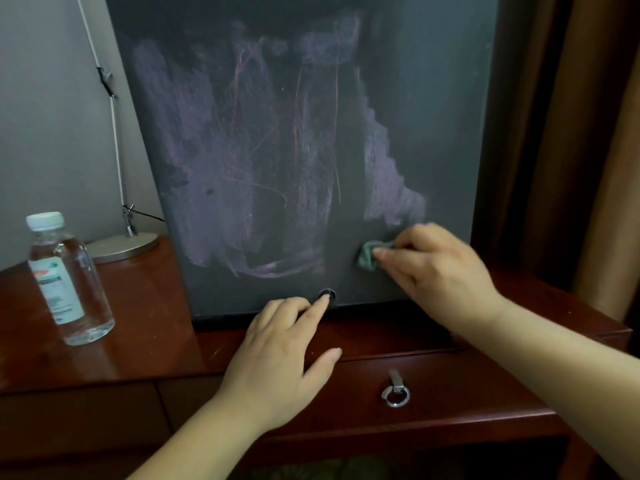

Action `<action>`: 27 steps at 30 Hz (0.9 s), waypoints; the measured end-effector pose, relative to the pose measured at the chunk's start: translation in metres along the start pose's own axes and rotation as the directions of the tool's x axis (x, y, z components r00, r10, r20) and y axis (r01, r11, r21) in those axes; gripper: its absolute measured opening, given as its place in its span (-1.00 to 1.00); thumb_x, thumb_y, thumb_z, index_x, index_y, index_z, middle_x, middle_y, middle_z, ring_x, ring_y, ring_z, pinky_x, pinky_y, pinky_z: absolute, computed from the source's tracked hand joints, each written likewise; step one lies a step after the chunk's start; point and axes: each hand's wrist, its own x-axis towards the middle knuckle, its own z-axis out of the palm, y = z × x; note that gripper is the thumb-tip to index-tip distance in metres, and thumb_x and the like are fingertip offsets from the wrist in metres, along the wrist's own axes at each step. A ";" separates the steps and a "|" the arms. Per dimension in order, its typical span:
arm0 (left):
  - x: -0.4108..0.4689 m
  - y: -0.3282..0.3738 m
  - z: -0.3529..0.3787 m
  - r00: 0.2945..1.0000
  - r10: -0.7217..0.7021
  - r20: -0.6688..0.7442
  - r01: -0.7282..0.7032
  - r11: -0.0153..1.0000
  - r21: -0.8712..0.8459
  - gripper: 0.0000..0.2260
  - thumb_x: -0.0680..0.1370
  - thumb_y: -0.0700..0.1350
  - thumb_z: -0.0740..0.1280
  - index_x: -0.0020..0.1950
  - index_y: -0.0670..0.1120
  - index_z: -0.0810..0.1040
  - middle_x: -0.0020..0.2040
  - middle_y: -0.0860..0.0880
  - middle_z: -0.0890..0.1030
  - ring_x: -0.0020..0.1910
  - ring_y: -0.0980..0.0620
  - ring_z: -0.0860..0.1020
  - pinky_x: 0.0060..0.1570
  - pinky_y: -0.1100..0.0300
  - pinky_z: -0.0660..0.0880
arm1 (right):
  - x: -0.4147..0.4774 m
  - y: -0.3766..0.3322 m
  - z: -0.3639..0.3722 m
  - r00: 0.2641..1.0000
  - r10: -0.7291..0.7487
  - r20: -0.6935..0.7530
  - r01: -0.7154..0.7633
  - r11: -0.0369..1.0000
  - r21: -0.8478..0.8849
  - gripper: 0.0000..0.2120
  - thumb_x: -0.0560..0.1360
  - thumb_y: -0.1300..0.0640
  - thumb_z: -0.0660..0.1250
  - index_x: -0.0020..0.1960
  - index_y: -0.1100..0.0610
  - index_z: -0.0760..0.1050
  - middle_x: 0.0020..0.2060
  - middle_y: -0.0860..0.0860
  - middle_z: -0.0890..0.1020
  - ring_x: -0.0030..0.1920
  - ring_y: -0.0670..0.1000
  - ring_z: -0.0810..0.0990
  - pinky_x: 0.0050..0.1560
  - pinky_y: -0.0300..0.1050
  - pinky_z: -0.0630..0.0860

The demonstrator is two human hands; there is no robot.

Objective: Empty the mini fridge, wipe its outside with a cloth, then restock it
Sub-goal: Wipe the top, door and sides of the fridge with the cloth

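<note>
The right hand [440,268] pinches a crumpled green cloth [369,258] against the mini fridge [433,98] door, chalky smears [214,168] above and left of the grip. The left hand [277,351], fingers spread, touches the door lower left. Wiping looks unfinished; a bottle [69,278] awaits restocking.

Reddish-brown polished wooden desk [145,327], one front drawer with a metal ring pull [396,396]. On top: dark mini fridge [433,98], upright, centre to right; clear water bottle [69,278] with white cap, upright at left, apart from the fridge; round metal lamp base [124,249] behind the bottle, near the fridge's left side.
</note>
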 end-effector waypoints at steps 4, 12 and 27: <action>0.001 0.002 0.000 1.000 -0.006 0.020 0.006 1.000 0.023 -0.32 0.57 0.37 0.02 0.64 0.12 0.07 0.34 0.18 0.30 0.38 0.16 0.24 0.43 0.19 0.25 | 0.002 -0.009 0.005 0.997 0.055 -0.055 -0.052 0.997 0.048 -0.85 0.59 0.07 0.41 0.01 0.11 0.72 -0.16 0.08 0.58 -0.22 0.14 0.52 -0.26 0.05 0.51; 0.001 0.000 -0.001 1.000 -0.009 0.030 0.009 1.000 0.006 -0.29 0.55 0.39 0.00 0.65 0.14 0.02 0.37 0.18 0.27 0.42 0.16 0.20 0.44 0.21 0.19 | 0.006 0.014 -0.011 0.986 0.126 -0.110 -0.126 0.992 0.006 -0.83 0.59 0.04 0.41 -0.01 0.11 0.72 -0.16 0.08 0.60 -0.21 0.15 0.56 -0.28 0.05 0.53; 0.001 0.003 -0.001 0.999 -0.051 0.003 0.051 0.999 -0.001 -0.31 0.55 0.37 -0.03 0.64 0.15 0.02 0.35 0.21 0.25 0.39 0.21 0.18 0.40 0.28 0.15 | 0.019 0.011 -0.013 0.949 0.242 -0.201 -0.240 0.970 0.039 -0.83 0.57 0.04 0.43 0.08 0.09 0.72 -0.12 0.06 0.58 -0.17 0.11 0.56 -0.24 0.01 0.53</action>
